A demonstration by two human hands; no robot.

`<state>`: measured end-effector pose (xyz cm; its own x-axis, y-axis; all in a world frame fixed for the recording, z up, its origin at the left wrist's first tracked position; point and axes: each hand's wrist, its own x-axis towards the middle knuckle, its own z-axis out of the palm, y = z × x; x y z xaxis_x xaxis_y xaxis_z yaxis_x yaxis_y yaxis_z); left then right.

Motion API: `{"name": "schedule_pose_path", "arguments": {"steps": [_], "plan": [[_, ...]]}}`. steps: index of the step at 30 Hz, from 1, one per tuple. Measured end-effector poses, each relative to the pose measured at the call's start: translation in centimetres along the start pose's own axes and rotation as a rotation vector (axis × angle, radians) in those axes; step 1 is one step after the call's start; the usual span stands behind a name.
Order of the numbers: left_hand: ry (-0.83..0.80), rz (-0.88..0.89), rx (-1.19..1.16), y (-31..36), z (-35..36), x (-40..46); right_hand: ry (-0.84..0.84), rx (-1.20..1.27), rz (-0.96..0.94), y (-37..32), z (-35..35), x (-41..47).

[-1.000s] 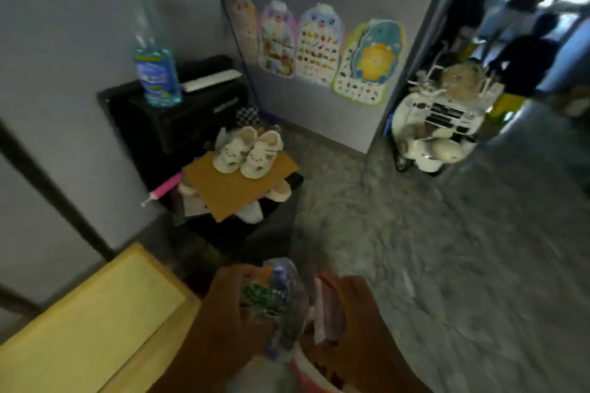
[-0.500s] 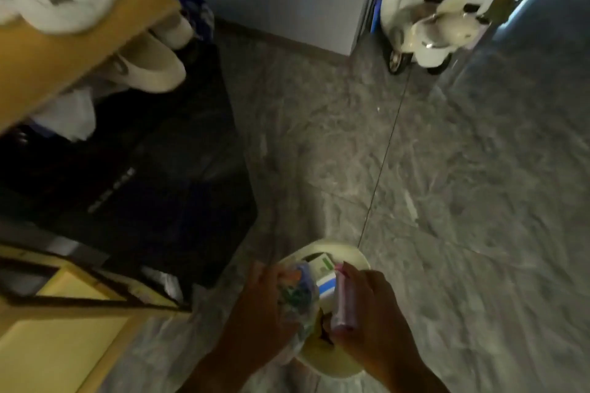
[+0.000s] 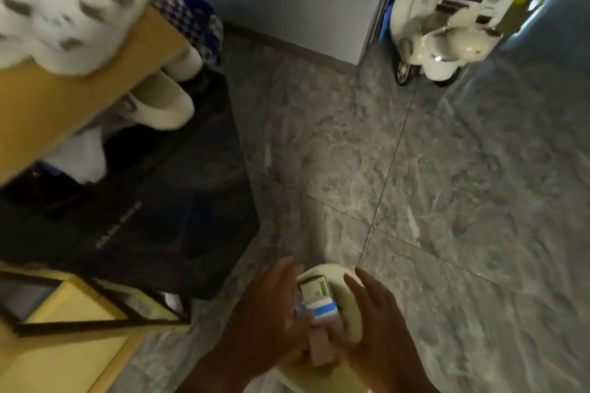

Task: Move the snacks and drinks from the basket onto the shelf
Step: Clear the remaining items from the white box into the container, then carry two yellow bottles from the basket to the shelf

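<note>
A cream basket (image 3: 349, 309) stands on the grey floor at the bottom centre. Inside it lies a white carton (image 3: 316, 295) with a green and blue label, and a pink packet (image 3: 321, 349) sits just below the carton. My left hand (image 3: 268, 306) reaches into the basket's left side, its fingers curled over a clear bluish snack packet (image 3: 300, 309), of which only a sliver shows. My right hand (image 3: 378, 325) hovers over the basket's right rim with fingers spread and nothing in them. The yellow shelf (image 3: 64, 313) with its black frame is at the lower left.
A black bag (image 3: 159, 201) stands on the floor left of the basket. Above it, white shoes (image 3: 162, 105) and a brown cardboard sheet (image 3: 79, 86) sit on a rack. A cream toy scooter (image 3: 447, 29) is parked at the far right against the wall.
The view has dropped lower toward the basket. My right hand has let go of the pink packet, which now lies in the basket, and its fingers have spread. My left hand has sunk into the basket.
</note>
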<state>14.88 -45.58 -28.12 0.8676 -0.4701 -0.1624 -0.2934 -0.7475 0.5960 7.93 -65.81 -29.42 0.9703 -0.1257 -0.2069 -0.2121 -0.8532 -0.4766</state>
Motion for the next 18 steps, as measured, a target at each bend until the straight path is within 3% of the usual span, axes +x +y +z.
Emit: {"name": "schedule_pose_path", "arguments": {"steps": [6,12,18], "plan": [[0.274,0.041,0.089,4.9,-16.6,-3.7,0.13,0.03,-0.229,-11.0,-13.1,2.1],[0.527,-0.187,0.131,10.1,-31.2,-13.5,0.044,0.046,-0.537,-26.8,-22.9,0.8],[0.768,-0.377,0.319,12.7,-39.7,-27.9,0.022,0.141,-0.844,-41.2,-25.5,-6.4]]}}
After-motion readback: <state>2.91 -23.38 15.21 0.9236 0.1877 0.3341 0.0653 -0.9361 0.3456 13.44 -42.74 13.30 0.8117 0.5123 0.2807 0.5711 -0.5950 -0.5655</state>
